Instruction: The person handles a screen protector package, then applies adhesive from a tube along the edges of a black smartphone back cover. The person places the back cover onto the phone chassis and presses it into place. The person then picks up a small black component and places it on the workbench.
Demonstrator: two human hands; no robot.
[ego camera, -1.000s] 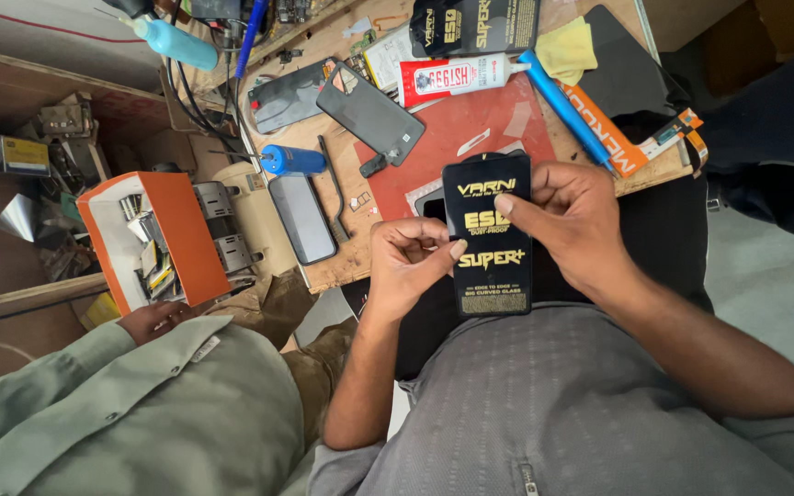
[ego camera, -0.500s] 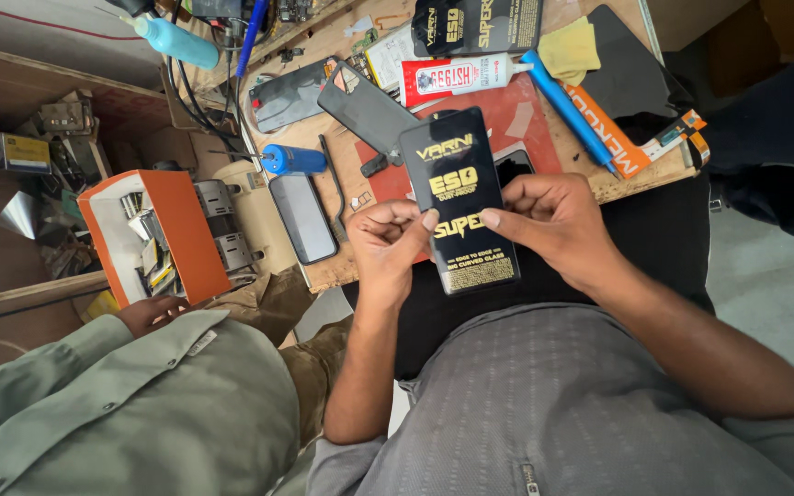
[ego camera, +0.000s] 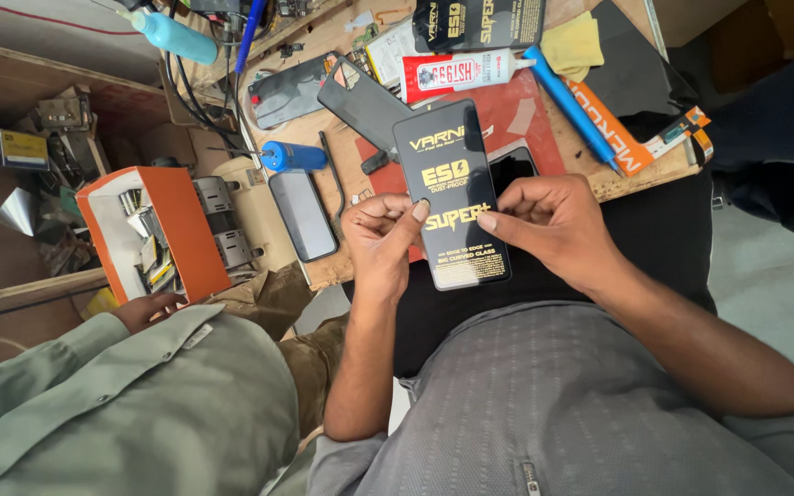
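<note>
Across the person's lap, above the grey shirt (ego camera: 544,404), stands a low wooden table (ego camera: 323,266) crowded with repair things. A second person in a green shirt (ego camera: 112,404) sits close on the left side, one hand (ego camera: 144,310) resting near an orange box (ego camera: 186,230) full of small metal parts.

Over the near edge of the table, the person holds a black flat packet (ego camera: 452,197) with yellow print, tilted a little. The left hand (ego camera: 380,241) is closed on the packet's left edge, thumb pressing on the front face. The right hand (ego camera: 549,220) grips the right edge, with its index finger laid on the front. So the packet sits between both hands, partly over the table and partly over the dark lap.

Behind the packet lies a red mat (ego camera: 526,115), and a black phone (ego camera: 513,168) shows just beside the packet's right edge. A dark phone cover (ego camera: 360,101) lies touching the packet's top corner. Another phone (ego camera: 302,216) lies face up to the left of the left hand, near a blue cylinder (ego camera: 294,156). Further back are a white glue tube (ego camera: 457,72), a blue pen-like tool (ego camera: 572,106), an orange box strip (ego camera: 631,147) and a yellow cloth (ego camera: 573,44).

Free room exists only at the near edge, toward the lap; the table behind is full.
</note>
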